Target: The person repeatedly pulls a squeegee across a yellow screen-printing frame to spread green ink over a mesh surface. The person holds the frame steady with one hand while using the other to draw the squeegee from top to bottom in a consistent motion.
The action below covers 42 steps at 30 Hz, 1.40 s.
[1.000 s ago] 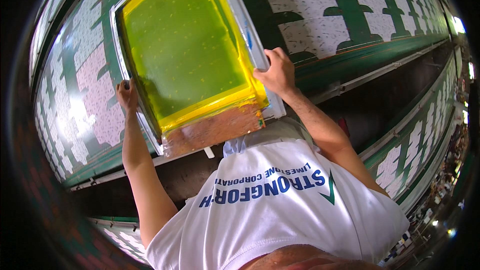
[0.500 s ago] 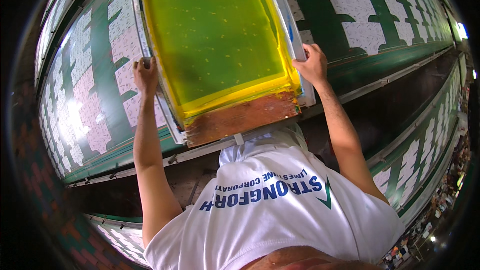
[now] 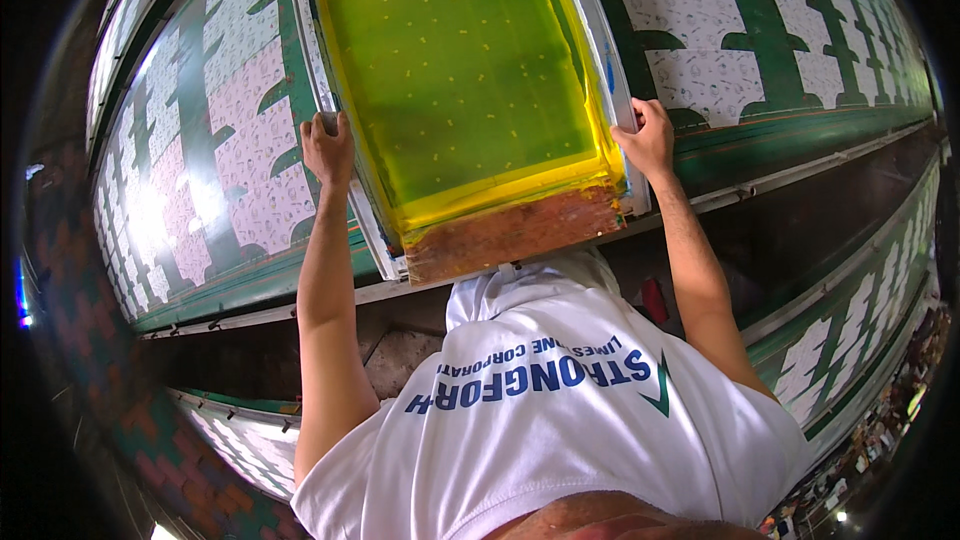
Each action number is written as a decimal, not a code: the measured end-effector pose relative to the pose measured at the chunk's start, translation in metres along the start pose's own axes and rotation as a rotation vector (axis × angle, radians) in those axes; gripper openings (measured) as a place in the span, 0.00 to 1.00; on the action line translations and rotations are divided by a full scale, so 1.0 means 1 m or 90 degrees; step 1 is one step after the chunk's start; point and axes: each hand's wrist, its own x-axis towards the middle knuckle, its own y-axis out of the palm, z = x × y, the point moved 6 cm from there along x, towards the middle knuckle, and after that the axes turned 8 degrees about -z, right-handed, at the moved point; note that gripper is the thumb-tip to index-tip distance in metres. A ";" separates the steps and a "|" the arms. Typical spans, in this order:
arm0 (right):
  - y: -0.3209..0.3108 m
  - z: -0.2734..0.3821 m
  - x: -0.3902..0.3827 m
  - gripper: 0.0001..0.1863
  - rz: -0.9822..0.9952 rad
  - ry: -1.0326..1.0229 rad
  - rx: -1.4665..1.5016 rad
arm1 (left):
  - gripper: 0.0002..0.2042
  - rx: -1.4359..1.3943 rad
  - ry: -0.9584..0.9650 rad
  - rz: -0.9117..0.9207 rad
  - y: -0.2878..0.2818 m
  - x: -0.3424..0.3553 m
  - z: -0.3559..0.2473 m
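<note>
A screen printing frame [image 3: 607, 70] with pale metal sides and yellow-green mesh [image 3: 460, 70] lies over the long green table in front of me. Small light marks are scattered across the mesh. A worn reddish-brown board [image 3: 520, 230] spans the frame's near end. My left hand [image 3: 328, 148] is closed on the left side of the frame, fingers curled over it. On the opposite side, my right hand [image 3: 648, 140] grips the right rail, thumb toward the mesh. Whatever lies beneath the frame is mostly hidden.
Pale printed fabric pieces [image 3: 705, 85] lie in rows on the green table [image 3: 780, 145] to both sides. A metal rail [image 3: 770, 180] runs along its near edge. Behind me stands another green table with similar pieces [image 3: 830, 340]. A small red object [image 3: 653, 300] shows below the rail.
The frame has shifted right along the table, with both hands still gripping its sides. More of the green surface and fabric to its left now shows.
</note>
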 end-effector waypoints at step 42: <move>0.046 0.211 -0.135 0.17 0.222 -0.382 -0.087 | 0.20 -0.050 -0.006 -0.026 0.021 -0.014 0.005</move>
